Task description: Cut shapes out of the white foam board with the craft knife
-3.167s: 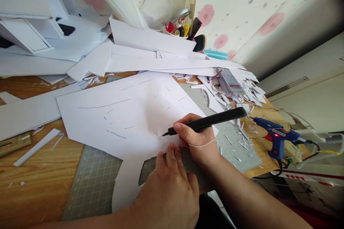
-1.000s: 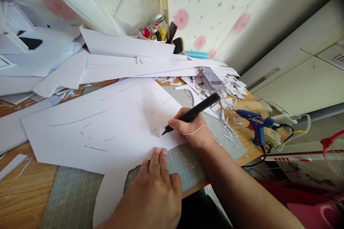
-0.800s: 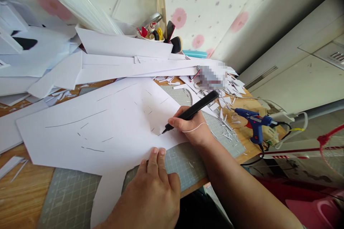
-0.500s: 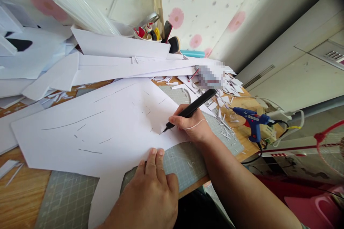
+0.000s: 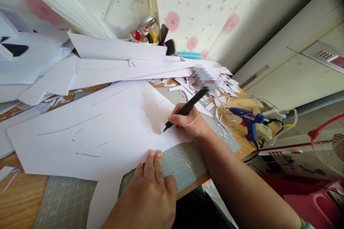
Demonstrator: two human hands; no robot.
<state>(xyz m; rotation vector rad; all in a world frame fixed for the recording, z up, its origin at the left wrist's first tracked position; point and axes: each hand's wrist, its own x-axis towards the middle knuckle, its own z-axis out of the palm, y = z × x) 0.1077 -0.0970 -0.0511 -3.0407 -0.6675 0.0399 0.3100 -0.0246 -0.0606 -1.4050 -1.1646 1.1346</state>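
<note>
A large white sheet (image 5: 80,125) with several short dark lines and slits lies over a grey-green cutting mat (image 5: 67,196). My right hand (image 5: 188,120) grips a black pen-like tool (image 5: 188,106), tilted, its thin tip touching the sheet right of the middle. A white string loops round that wrist. My left hand (image 5: 153,182) rests nearer to me, palm down, its fingertips at the sheet's lower edge. Its fingers are stretched out, close together, and hold nothing.
A blue glue gun (image 5: 248,120) with a cable lies at the table's right side. White scraps (image 5: 223,96) litter the back right. Long white boards (image 5: 115,48) and a cup of tools (image 5: 146,37) stand along the wall. A red racket (image 5: 328,139) is at far right.
The view has shifted slightly. The black tool leans a little differently, its tip at nearly the same spot on the sheet. My left hand has stayed in place.
</note>
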